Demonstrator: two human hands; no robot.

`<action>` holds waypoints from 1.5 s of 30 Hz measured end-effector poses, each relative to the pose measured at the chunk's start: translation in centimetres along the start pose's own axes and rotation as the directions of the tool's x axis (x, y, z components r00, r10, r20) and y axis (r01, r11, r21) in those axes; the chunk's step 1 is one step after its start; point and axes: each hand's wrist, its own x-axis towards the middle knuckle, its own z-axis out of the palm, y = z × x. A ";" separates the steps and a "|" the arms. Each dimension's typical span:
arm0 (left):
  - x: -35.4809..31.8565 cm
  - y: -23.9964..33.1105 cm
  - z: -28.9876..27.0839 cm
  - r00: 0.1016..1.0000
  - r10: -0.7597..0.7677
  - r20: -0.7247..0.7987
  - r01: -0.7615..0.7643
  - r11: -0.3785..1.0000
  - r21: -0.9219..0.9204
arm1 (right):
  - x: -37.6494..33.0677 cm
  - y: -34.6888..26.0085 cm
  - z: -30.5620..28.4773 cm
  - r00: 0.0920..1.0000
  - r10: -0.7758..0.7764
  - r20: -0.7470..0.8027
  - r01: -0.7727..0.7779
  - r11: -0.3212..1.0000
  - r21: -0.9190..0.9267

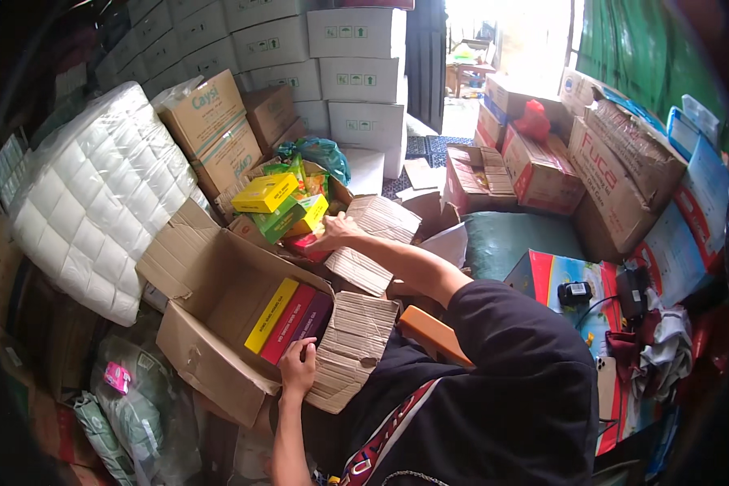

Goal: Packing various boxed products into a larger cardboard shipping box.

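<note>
Cartons, white and stacked (pixel 356 81), rise well behind the open carton, and a white quilted bundle (pixel 97 198) in clear plastic leans to its left. The open carton (pixel 206 360) itself (flaps spread outward) holds three boxes side by side along its right: yellow (pixel 270 316), red (pixel 293 324) and purple (pixel 315 317). Just beyond the open carton, a fuller carton (pixel 385 217) carries a yellow-topped box (pixel 265 193), a green box (pixel 277 219) and bright packets (pixel 313 183). Smallest come the hands, well apart: the right hand (pixel 338 231) reaches past the open carton to a red item (pixel 302 242), while the left hand (pixel 298 368) is at the open carton's near right edge, fingertips by the purple box. Whether either grips, I cannot tell.
</note>
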 end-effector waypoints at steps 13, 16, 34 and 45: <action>0.1 0.4 0.1 0.999 0.032 -0.008 -0.031 0.999 0.019 | -7.4 3.5 -1.8 0.994 -0.043 -0.099 0.042 0.999 -0.015; 0.2 0.0 0.1 0.998 0.053 -0.019 -0.052 0.998 0.021 | -9.3 3.7 -2.6 0.997 -0.033 -0.069 0.035 0.999 0.025; 0.7 3.1 -1.2 0.999 0.031 -0.029 -0.042 0.823 -0.566 | -16.0 3.2 -1.2 0.710 -0.573 0.410 -0.159 0.437 0.885; -0.9 0.5 -1.3 0.930 -0.280 -0.236 0.067 0.764 -0.641 | -18.4 -1.3 3.6 0.700 -0.693 0.172 0.512 0.656 0.555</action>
